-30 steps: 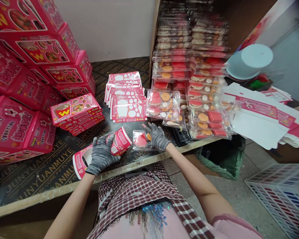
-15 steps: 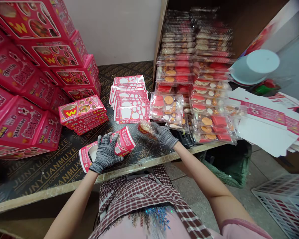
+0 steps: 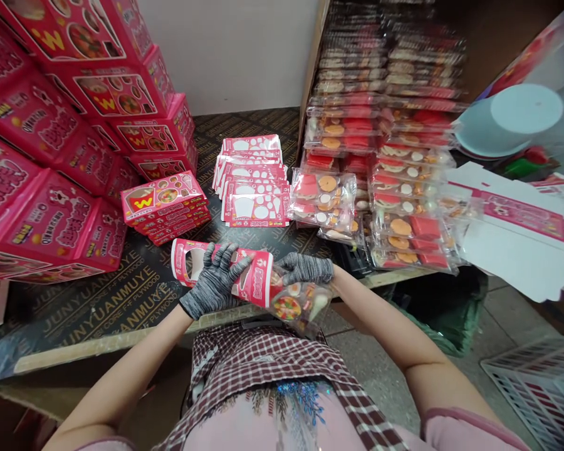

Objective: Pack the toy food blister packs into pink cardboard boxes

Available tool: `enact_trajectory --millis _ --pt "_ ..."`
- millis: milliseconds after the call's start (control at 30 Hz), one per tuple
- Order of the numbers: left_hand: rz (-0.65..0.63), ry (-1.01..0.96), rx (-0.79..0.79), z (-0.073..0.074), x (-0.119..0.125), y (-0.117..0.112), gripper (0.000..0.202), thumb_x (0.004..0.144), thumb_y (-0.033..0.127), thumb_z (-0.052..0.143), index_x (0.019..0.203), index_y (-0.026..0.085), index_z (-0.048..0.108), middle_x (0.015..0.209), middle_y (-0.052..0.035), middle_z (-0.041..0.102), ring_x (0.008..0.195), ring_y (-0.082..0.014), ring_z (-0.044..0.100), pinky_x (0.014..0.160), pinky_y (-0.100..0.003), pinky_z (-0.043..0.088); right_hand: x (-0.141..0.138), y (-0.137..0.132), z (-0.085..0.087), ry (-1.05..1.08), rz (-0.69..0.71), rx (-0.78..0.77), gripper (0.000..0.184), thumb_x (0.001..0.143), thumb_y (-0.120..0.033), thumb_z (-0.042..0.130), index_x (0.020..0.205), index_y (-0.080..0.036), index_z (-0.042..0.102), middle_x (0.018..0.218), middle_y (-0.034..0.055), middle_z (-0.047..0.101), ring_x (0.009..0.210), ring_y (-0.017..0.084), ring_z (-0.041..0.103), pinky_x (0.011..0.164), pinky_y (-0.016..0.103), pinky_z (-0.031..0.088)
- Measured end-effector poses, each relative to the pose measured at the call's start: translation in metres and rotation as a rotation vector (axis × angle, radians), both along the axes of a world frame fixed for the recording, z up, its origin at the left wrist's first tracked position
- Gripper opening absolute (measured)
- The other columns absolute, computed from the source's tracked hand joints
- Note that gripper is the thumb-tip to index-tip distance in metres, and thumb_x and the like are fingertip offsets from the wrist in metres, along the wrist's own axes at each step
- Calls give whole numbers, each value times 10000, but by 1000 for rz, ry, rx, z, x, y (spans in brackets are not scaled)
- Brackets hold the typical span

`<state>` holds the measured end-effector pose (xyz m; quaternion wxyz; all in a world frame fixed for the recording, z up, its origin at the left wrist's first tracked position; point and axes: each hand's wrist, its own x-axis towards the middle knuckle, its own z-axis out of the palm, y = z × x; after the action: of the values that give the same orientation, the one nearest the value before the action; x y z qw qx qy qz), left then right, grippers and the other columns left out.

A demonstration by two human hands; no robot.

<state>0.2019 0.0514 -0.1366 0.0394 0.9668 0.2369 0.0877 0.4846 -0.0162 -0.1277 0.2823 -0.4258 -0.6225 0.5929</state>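
My left hand [image 3: 219, 280], in a grey knit glove, grips a pink cardboard box sleeve [image 3: 259, 279] with cut-out windows, held level above the table's front edge. In my gloved right hand [image 3: 305, 269] is a clear plastic packet [image 3: 294, 304] of small food-shaped pieces. The packet's left end is at the sleeve's open right end, partly inside it. Just beyond the hands lies a fanned stack of flat pink printed cards [image 3: 256, 203]. Beside the cards are clear packets [image 3: 324, 194] with red and orange pieces.
Finished-looking pink boxes [image 3: 164, 200] lie stacked on the dark plywood table [image 3: 145, 294], with taller piles of pink boxes [image 3: 66, 207] at left. Rows of packets [image 3: 404, 181] fill the right side. Flat white-and-pink cartons [image 3: 512, 244], a pale blue tub [image 3: 507, 122] and a white crate [image 3: 536, 382] are further right.
My right hand has brought the packet down to the sleeve's open end. My left hand has shifted right and raised the sleeve's left end. The view has moved slightly.
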Motion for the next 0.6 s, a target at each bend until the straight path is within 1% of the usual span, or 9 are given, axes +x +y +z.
enact_trajectory --millis 67,133,200,233,300,367,467,533,600 --pt "-63 31 5 2 3 -7 771 787 500 730 1506 359 490 1572 -142 422 1462 -403 337 1221 -619 48 -1 5 -3 90 102 -138 428 701 -553 804 753 -132 745 722 24 727 696 170 661 672 291 561" --pt "-130 42 10 4 4 -9 706 827 432 696 1501 400 485 1569 -118 435 1462 -373 351 1227 -606 60 5 8 -6 141 113 -178 448 687 -554 807 777 -117 757 724 32 731 728 178 671 720 309 567" --pt "-135 24 13 5 -1 -7 771 790 500 716 1512 366 480 1570 -145 422 1451 -394 356 1224 -618 58 18 7 -8 126 59 -154 429 672 -475 841 893 -113 777 810 37 757 801 186 689 766 308 570" --pt "-107 12 16 5 -6 -4 837 749 555 733 1516 335 482 1568 -166 414 1446 -413 353 1222 -627 52 26 4 -8 113 24 -156 453 657 -413 864 992 -121 774 870 38 767 832 185 695 773 300 574" --pt "-2 -9 26 3 -14 2 961 672 655 754 1516 278 492 1561 -198 401 1439 -447 338 1219 -638 35 41 -3 -9 131 -57 -212 639 624 -314 896 1216 -160 712 978 49 768 822 171 700 714 273 582" --pt "78 -20 28 -1 -17 5 1051 609 718 764 1508 240 505 1549 -222 400 1432 -472 327 1212 -649 22 44 -10 -10 201 -135 -274 843 606 -289 910 1384 -201 598 1035 58 755 725 143 679 573 223 553" --pt "73 -8 -17 -6 -5 2 1051 575 682 802 1488 236 533 1534 -239 413 1425 -491 334 1200 -670 13 23 -12 -16 285 -285 -215 964 648 -327 893 1502 -223 459 977 18 727 594 87 585 469 168 472" --pt "54 -13 -82 -5 11 -1 1000 589 617 822 1478 253 545 1532 -231 424 1432 -489 338 1200 -674 15 4 -8 -23 296 -365 -142 1031 652 -343 893 1545 -214 395 850 -31 692 558 76 533 491 173 474" --pt "94 -101 -169 0 24 -3 1020 574 617 830 1479 246 542 1542 -223 415 1447 -485 321 1209 -670 10 -9 -2 -29 328 -464 -79 1066 674 -415 879 1576 -221 345 816 -36 679 576 96 553 552 209 515"
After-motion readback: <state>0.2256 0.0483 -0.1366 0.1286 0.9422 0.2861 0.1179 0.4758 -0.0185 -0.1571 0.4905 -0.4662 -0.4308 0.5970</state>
